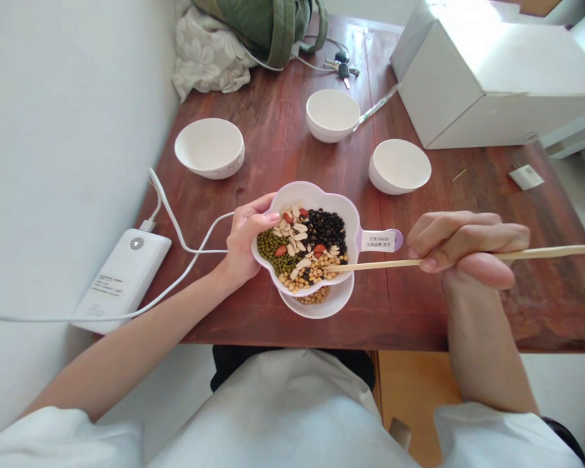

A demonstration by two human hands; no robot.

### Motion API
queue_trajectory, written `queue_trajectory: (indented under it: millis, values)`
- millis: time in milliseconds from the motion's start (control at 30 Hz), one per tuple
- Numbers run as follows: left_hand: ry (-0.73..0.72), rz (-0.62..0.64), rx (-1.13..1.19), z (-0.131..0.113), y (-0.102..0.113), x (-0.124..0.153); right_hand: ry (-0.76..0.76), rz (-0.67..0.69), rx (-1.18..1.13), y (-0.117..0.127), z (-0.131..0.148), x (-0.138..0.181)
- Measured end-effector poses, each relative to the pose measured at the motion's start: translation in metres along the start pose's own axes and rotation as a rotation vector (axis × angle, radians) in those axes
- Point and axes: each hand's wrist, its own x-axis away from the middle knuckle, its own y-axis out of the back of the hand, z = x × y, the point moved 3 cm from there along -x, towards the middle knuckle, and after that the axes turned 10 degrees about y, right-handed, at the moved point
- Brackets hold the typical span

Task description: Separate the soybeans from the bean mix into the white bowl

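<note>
My left hand (244, 244) grips the left rim of a flower-shaped white bowl (322, 195), held tilted above the table. The bowl holds mixed beans and seeds (305, 244): green, black, yellow, red and pale ones. Its labelled handle (381, 240) points right. My right hand (461, 250) is closed round wooden chopsticks (380, 264), whose tips rest among the yellow beans. Under the tilted bowl sits a small white bowl (324, 305) with yellow beans in it.
Three empty white bowls stand further back: left (209, 147), middle (332, 114), right (398, 166). A white power bank (121, 279) with cable lies at the table's left edge. A white box (492, 78), keys (341, 66) and a green bag (268, 26) are at the back.
</note>
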Motion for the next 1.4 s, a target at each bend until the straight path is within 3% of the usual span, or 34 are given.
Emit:
queue_trajectory:
  millis: [567,733,867,1000,1400]
  values:
    - [0.031,0.028,0.026,-0.002,-0.001,-0.001,-0.112,-0.033,-0.033,-0.012,0.004,0.000]
    - [0.009,0.016,0.023,-0.004,-0.002,0.000,-0.223,-0.077,0.010,-0.011,0.000,0.005]
    - [-0.012,0.013,0.018,-0.006,-0.003,0.000,-0.161,-0.117,-0.017,-0.010,-0.001,0.005]
    - [-0.027,-0.007,0.002,-0.007,-0.002,0.000,-0.240,-0.158,0.020,-0.008,-0.003,0.008]
    - [-0.071,-0.032,0.020,-0.007,-0.002,0.000,-0.179,-0.228,-0.008,-0.005,-0.014,0.007]
